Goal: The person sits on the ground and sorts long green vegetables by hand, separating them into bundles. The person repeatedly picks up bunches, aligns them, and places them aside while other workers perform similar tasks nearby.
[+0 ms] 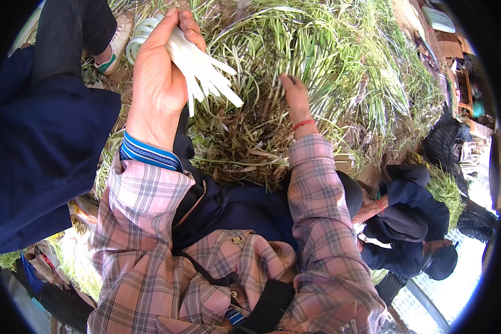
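Observation:
A bundle of pale white stalks (pixel 206 71) is gripped in my left hand (pixel 160 71), raised above the plant pile. Its blunt ends fan out to the lower right, while the other ends curl behind my fingers. My right hand (pixel 296 94), with a red band at the wrist, reaches into the heap of green leafy plants (pixel 317 46). Its fingertips are at some thin stems with whitish lower parts; whether they pinch one cannot be made out. Below and between my hands lie brown, withered leaves and roots (pixel 250 137).
Close on my left are a person's dark-clothed legs (pixel 58 117) and a shoe (pixel 115 48). Another person in dark clothes and a cap (pixel 401 225) bends over on my right. Pale stalks (pixel 77 259) lie at lower left. Dark tyres (pixel 442 137) stand at far right.

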Available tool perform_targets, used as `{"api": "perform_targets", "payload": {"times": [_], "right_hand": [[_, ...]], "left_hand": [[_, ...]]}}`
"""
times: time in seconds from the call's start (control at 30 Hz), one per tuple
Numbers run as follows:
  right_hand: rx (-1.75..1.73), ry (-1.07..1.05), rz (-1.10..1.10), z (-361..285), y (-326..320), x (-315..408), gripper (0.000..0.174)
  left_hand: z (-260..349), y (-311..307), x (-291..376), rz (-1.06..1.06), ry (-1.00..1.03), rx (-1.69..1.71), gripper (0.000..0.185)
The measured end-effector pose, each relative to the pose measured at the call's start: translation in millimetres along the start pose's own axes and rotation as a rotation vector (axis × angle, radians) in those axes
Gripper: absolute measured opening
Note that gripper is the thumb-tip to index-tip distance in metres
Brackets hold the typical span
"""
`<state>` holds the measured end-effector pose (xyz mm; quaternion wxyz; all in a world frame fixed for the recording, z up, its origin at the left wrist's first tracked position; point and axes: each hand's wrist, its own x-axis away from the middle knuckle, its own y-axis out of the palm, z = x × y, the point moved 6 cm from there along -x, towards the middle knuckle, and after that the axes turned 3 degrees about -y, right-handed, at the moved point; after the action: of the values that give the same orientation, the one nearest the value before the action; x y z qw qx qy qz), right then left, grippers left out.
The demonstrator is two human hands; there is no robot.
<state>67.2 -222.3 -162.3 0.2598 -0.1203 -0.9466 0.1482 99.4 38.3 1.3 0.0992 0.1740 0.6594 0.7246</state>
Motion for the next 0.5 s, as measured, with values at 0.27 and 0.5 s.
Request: {"api": "perform_targets", "payload": {"times": [0.27, 0.5], "right_hand": [[-0.297, -0.804, 0.129, -164.3, -104.9, 88.8, 0.023], [0.17, -0.444, -0.027, -104.9, -82.3, 96.3, 0.019]], "left_hand": [[-9.6, -2.9, -3.2, 0.0, 0.017, -0.05, 0.011], [-48.9, -13.8, -0.5, 0.227, 0.046, -0.521, 0.011]]}}
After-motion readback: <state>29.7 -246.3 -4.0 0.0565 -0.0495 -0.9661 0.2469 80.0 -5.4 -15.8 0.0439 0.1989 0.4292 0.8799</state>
